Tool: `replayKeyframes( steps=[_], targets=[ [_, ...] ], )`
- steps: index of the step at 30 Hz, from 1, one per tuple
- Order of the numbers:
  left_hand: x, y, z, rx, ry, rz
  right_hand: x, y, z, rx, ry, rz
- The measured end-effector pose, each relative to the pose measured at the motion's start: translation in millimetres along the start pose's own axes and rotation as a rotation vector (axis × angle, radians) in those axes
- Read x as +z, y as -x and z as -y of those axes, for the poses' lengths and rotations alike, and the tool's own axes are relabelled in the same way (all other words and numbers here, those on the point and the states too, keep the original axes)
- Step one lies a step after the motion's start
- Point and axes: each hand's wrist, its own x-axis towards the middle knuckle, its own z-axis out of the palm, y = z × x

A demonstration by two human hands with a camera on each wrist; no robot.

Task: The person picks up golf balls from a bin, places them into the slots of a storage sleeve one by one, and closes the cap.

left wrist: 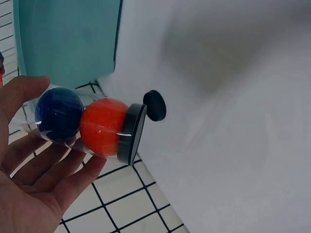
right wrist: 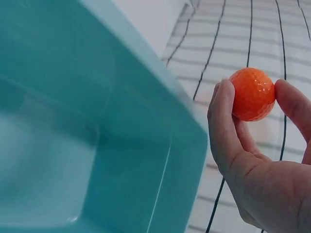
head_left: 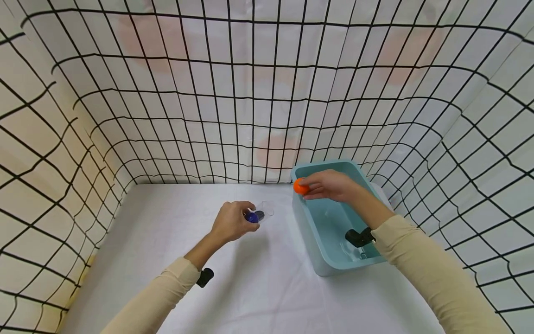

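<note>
The left hand [head_left: 231, 221] cradles a clear tube [left wrist: 87, 126] in curled fingers, blue ball [left wrist: 59, 114] and orange ball [left wrist: 103, 126] inside, open mouth tipped toward the right hand [head_left: 329, 184], which pinches another orange ball [right wrist: 252, 94] just over the teal bin's [head_left: 329, 260] rim.

The worktop [head_left: 258, 287] is covered with a plain white cloth. A blue-green plastic tub [head_left: 310, 236] stands on it, over on the right side and near the back. The tub is long, with smooth walls, and it is open at the top. It sits a little crooked, with one short end toward the back wall. The cloth shows soft grey shadows in the middle and beside the tub. A white sheet with black squares [head_left: 233, 106] goes up around the worktop at the back and along both sides.
</note>
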Motion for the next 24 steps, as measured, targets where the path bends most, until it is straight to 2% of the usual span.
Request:
replayKeyframes(
  steps=[12,24],
  targets=[
    [0.3,-2.1,-6.2,-0.008,0.017,0.008,46.1,-12.3,-5.3,0.050,0.069,0.017],
    [0.9,-4.5,-12.2,-0.005,0.004,0.018,65.1,-15.3,-10.6,0.040,0.080,0.059]
  ],
)
